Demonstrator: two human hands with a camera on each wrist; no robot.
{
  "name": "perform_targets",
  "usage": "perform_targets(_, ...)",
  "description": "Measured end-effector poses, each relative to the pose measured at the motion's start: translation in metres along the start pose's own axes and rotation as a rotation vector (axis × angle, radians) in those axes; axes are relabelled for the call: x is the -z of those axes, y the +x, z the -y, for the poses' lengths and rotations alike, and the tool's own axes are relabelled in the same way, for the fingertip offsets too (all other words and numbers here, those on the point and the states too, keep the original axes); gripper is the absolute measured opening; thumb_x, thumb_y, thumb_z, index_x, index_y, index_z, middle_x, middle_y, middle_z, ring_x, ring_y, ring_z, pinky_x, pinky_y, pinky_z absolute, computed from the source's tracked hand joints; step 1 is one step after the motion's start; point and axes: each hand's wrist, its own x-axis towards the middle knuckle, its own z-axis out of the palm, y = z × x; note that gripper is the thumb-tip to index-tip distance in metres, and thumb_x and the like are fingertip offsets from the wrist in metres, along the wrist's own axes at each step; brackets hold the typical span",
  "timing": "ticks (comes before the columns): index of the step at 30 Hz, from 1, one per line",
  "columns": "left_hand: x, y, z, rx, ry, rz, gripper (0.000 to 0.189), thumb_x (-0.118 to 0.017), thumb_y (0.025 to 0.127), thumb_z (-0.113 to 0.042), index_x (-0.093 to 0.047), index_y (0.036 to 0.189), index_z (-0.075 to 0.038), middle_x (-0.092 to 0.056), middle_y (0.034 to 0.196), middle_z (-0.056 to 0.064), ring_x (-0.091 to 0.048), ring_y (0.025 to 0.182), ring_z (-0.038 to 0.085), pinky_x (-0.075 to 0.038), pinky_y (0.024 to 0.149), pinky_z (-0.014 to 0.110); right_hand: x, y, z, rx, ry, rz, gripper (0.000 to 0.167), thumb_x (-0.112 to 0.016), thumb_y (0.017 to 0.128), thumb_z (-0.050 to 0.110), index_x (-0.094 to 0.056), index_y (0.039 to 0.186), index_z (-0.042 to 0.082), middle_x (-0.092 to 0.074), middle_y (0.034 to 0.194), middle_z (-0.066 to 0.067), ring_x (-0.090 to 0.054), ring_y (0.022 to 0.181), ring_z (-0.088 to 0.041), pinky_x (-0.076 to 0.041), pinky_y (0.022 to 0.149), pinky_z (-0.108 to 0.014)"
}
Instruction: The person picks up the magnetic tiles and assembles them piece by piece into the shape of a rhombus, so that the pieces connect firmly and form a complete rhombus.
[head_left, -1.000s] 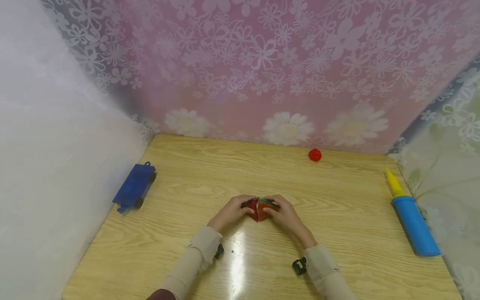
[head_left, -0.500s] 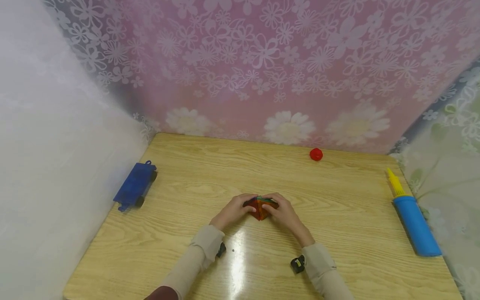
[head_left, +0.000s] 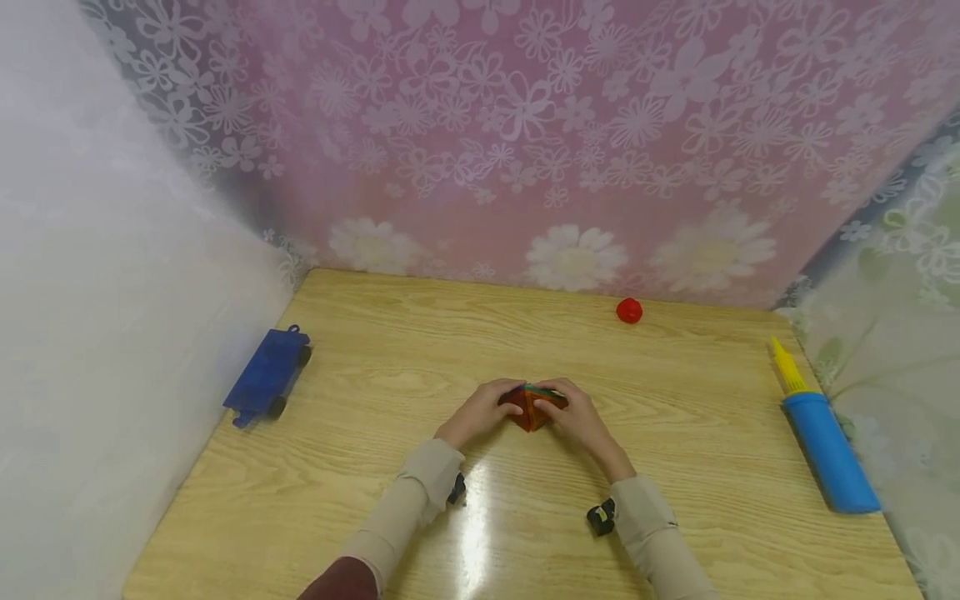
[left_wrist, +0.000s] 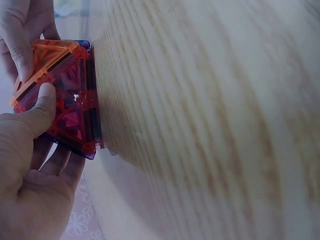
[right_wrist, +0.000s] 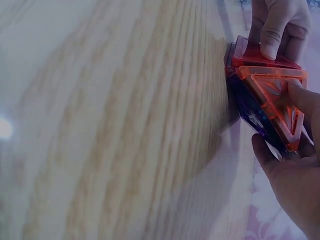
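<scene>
Translucent magnetic tiles stand together mid-table in the head view, joined in a pointed shape. Facing me are a red tile (head_left: 517, 414) and an orange triangular tile (right_wrist: 279, 97), their edges meeting. A purple tile (right_wrist: 252, 117) shows below the orange one in the right wrist view, and a green edge at the top back. My left hand (head_left: 482, 412) grips the red side, thumb (left_wrist: 46, 102) on its face and fingers behind. On the orange side, my right hand (head_left: 581, 417) holds on with its thumb in front. The shape's back is mostly hidden.
At the left table edge sits a blue toy wagon base (head_left: 268, 373) with black wheels. A small red object (head_left: 629, 311) lies near the back edge. A blue hand pump (head_left: 831, 450) with a yellow nozzle lies along the right edge. Flowered sheets surround the table (head_left: 405, 333).
A narrow gap between the red and orange tiles has closed. Both hands have shifted slightly right and away from me with the tiles, still gripping them.
</scene>
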Motion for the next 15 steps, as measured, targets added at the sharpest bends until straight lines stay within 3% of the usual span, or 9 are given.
perform_targets(15, 0.0014, 0.0011, 0.0028, -0.003, 0.041, 0.01, 0.05, -0.061, 0.091, -0.017, -0.048, 0.138, -0.003, -0.054, 0.134, 0.013, -0.055, 0.119, 0.025, -0.045, 0.099, 0.031, -0.001, -0.0006, 0.0, 0.005, -0.007, 0.007, 0.028, -0.068, 0.087, 0.011, -0.065, 0.113, 0.001, -0.063, 0.113, -0.016, -0.058, 0.108, -0.033, -0.048, 0.091, -0.05)
